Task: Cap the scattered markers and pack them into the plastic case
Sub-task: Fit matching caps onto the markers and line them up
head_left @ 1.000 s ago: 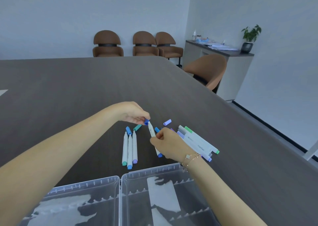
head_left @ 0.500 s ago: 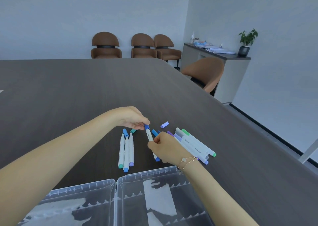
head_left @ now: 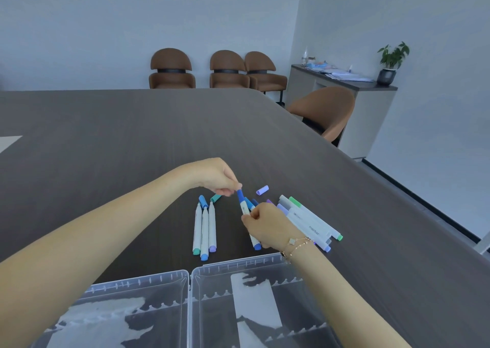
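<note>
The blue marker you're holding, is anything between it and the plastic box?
Nothing visible. The blue marker is held above the table by both hands, and the open plastic case sits just below it with bare tabletop between.

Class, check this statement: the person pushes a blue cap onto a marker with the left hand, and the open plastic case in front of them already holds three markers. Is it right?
Not quite. The head view shows the plastic case holding no markers; the three markers lie side by side on the table beyond it. The left hand does hold the blue cap on the marker.
</note>
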Demonstrator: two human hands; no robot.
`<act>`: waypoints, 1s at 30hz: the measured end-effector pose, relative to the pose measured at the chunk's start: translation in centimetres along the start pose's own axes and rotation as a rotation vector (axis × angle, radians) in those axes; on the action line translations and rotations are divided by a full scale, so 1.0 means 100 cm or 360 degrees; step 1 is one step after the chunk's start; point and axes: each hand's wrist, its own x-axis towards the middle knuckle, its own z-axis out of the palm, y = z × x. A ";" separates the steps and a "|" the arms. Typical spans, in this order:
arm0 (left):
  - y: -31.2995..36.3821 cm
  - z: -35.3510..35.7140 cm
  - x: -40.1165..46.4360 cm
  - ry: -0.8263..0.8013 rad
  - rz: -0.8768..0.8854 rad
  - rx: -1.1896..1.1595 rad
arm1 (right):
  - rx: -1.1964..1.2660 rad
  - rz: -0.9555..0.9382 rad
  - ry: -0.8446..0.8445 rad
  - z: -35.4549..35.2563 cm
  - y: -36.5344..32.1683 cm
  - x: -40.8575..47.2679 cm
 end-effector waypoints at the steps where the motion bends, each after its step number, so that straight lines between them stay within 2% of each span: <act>1: -0.003 -0.001 -0.001 0.0034 -0.0023 0.0088 | -0.0081 -0.0001 0.0003 0.000 0.000 -0.001; 4: -0.022 -0.010 0.002 0.0214 -0.0066 0.0186 | -0.0463 -0.0027 0.0029 0.006 -0.001 -0.008; 7: -0.042 -0.014 0.003 0.0271 -0.0109 0.0186 | -0.0731 -0.0067 0.0192 0.011 -0.006 -0.016; 13: -0.053 -0.014 0.007 0.0235 -0.0297 0.0282 | -0.0693 -0.0225 0.0160 0.031 -0.028 -0.007; 18: -0.058 -0.017 0.007 0.0140 -0.0368 0.0247 | -0.0753 -0.0154 0.0043 0.034 -0.028 0.004; 20: -0.060 -0.017 0.006 0.0110 -0.0310 0.0230 | -0.0759 -0.0126 0.0062 0.030 -0.022 0.003; 23: -0.055 -0.017 0.008 0.0199 -0.0118 0.0195 | -0.0828 -0.0147 0.0166 0.024 -0.019 0.003; 25: -0.046 -0.017 0.011 0.0240 -0.0002 0.0161 | -0.0720 -0.0198 0.0210 0.025 -0.020 0.004; 28: -0.024 -0.015 0.018 0.0201 0.0136 0.0129 | -0.0435 -0.0221 0.0016 0.028 -0.033 -0.001; 30: -0.007 -0.011 0.022 0.0153 0.0181 0.0128 | -0.0445 -0.0196 -0.0096 0.036 -0.034 0.003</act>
